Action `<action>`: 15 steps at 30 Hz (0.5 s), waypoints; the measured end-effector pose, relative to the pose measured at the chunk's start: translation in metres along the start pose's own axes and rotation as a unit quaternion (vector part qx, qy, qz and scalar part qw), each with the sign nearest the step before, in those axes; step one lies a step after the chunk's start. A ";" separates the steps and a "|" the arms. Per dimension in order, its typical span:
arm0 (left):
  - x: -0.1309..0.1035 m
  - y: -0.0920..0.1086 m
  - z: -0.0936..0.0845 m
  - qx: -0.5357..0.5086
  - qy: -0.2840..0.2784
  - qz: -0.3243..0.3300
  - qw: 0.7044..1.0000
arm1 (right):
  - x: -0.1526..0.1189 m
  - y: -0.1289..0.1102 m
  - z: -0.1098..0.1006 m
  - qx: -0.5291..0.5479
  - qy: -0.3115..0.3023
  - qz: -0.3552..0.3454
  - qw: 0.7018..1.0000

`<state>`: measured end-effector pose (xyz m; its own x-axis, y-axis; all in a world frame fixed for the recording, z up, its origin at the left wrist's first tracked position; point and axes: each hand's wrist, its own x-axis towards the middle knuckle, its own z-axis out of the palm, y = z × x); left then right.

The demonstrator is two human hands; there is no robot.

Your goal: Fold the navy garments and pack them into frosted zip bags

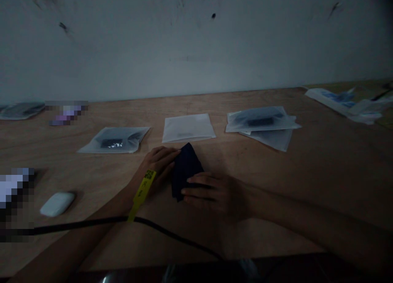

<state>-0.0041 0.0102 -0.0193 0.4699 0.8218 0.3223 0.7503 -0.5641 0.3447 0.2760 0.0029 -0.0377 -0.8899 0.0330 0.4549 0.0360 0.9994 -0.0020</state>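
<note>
A dark navy folded cloth [186, 168] lies on the wooden table between my two hands. My left hand [161, 162] is closed on its left edge, the fingertips meeting the cloth near its upper corner. From the right, my right hand [211, 193] has its fingers bent over the lower right part, and the thumb is hidden. Just beyond the cloth lies a white frosted zip bag [188, 128], flat. Another frosted bag [113, 140] with a dark label and something dark inside is to the left.
Frosted bags [260, 121] with dark contents overlap at right. Farther right is crumpled white-and-blue plastic packaging [344, 103]. A white rounded case [57, 204] sits at left, near a pixelated object [14, 189]. A black cable [92, 223] with a yellow tag [143, 193] crosses in front. A wall [196, 49] stands behind.
</note>
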 end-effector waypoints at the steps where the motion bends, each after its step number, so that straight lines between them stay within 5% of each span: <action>1: 0.000 -0.001 0.000 0.000 0.006 -0.003 1.000 | 0.000 0.000 0.001 -0.001 0.006 0.004 1.000; 9: -0.003 0.004 -0.003 -0.056 0.030 -0.160 0.985 | 0.005 0.000 -0.006 -0.052 0.099 0.110 0.988; 15: -0.001 0.017 -0.008 -0.125 0.028 -0.176 0.976 | 0.005 -0.001 -0.007 -0.101 0.098 0.174 0.975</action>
<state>0.0049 -0.0008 -0.0064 0.1725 0.9663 0.1911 0.7201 -0.2561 0.6449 0.2747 0.0024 -0.0290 -0.7048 0.3463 0.6191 0.4267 0.9042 -0.0199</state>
